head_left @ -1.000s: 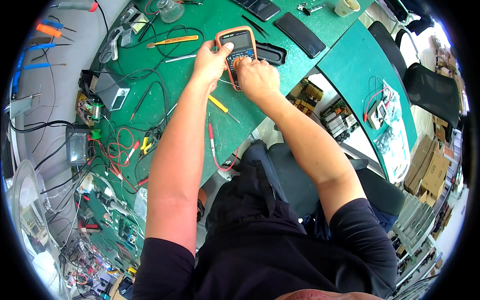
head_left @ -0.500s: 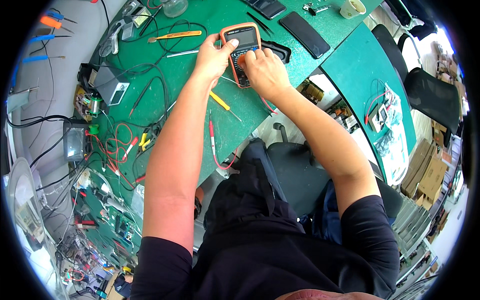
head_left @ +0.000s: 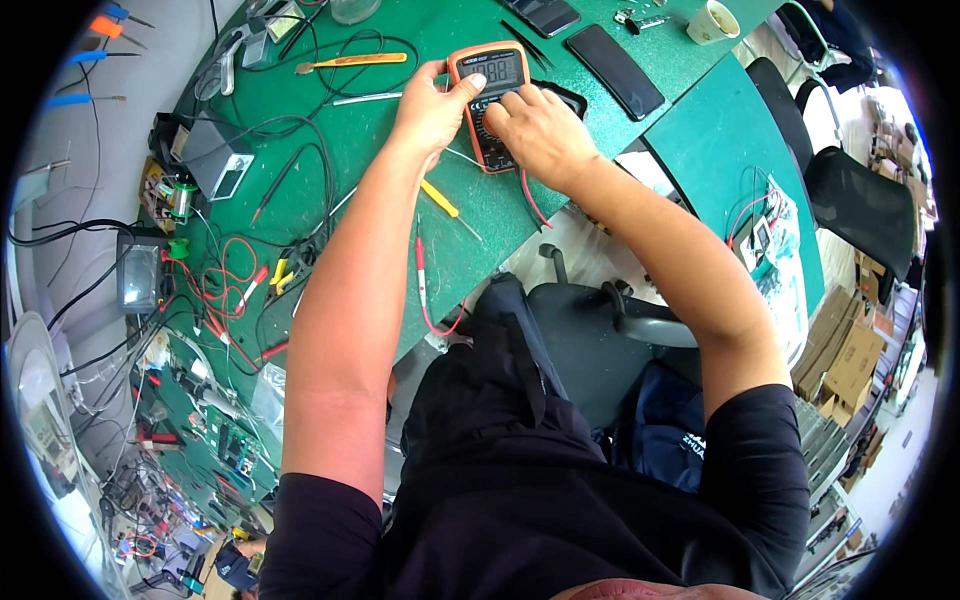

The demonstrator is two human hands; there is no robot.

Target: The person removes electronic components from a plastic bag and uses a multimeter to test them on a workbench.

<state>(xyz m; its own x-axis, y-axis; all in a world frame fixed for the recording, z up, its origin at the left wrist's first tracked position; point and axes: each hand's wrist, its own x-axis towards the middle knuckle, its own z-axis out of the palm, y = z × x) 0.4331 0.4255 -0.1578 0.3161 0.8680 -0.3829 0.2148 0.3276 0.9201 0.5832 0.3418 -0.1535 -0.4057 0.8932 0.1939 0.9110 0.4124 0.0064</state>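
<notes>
An orange-and-black multimeter (head_left: pixel 503 70) is tilted up at the far part of the green bench. My left hand (head_left: pixel 428 118) grips its left side, the thumb lying over the lower left corner of the display. The fingers of my right hand (head_left: pixel 545 138) are bent closed over the dial area, which they cover. A red lead (head_left: pixel 532 202) comes out of the meter's lower end. Nearer to me lie a red-and-white test probe (head_left: pixel 421 258) and a yellow-handled screwdriver (head_left: pixel 440 199). A black test probe (head_left: pixel 283 182) rests left of my left forearm.
Two dark phones lie beyond my right hand, the nearer a black phone (head_left: pixel 614 72). A paper cup (head_left: pixel 712 22) stands at the far edge. Yellow tweezers (head_left: pixel 355 61), tangled leads and yellow-handled pliers (head_left: pixel 284 272) occupy the left side. An office chair (head_left: pixel 600 335) stands below the bench edge.
Digits now show on the multimeter's display, which was blank before. My right hand has turned slightly over the dial area, and its elbow has swung outward. My left hand keeps its grip.
</notes>
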